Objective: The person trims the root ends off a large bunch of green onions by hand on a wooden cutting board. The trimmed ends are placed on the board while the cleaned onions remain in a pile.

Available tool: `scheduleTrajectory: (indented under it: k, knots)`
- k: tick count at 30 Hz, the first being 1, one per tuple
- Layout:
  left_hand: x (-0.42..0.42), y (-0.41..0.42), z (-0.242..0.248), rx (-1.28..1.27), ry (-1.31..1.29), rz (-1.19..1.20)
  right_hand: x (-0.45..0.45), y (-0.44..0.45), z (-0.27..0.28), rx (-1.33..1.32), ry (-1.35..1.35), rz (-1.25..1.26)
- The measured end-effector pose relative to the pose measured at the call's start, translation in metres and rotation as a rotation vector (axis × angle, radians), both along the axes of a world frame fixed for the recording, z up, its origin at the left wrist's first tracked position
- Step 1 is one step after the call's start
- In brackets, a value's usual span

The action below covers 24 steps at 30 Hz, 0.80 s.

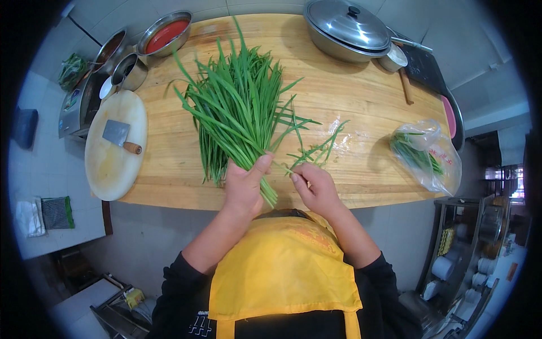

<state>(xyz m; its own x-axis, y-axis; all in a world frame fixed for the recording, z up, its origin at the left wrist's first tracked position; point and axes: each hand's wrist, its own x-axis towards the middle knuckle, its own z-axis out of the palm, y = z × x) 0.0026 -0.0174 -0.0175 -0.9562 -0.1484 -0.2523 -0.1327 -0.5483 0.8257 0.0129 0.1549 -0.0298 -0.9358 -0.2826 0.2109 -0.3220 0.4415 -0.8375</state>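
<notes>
A bundle of garlic chives is gripped in my left hand, its pale cut ends sticking out below the thumb and its leaves fanning away from me. Under and behind it lies a large heap of the same chives on the wooden table. My right hand pinches a thin chive stalk between thumb and forefinger, close to the right side of the bundle. Just beyond my right fingers, loose chive blades and small trimmings are scattered on the wood.
At left, a cleaver rests on a round white cutting board. Metal bowls, one with red contents, stand at the far left. A lidded metal pan sits at the far right. A plastic bag holding chives lies at right.
</notes>
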Motion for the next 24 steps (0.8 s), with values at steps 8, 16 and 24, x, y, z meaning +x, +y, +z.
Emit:
scheduleTrajectory:
  k: [8, 16, 24]
  knots:
    - [-0.007, -0.005, 0.007, 0.035, 0.034, -0.001, -0.013, -0.013, 0.003, -0.409, -0.205, -0.009]
    - [-0.016, -0.03, 0.014, 0.043, 0.041, 0.132, -0.002, 0.002, -0.013, -0.075, -0.225, 0.073]
    - [-0.016, -0.029, 0.037, 0.024, 0.067, -0.01, 0.005, 0.015, -0.006, 0.118, -0.041, -0.109]
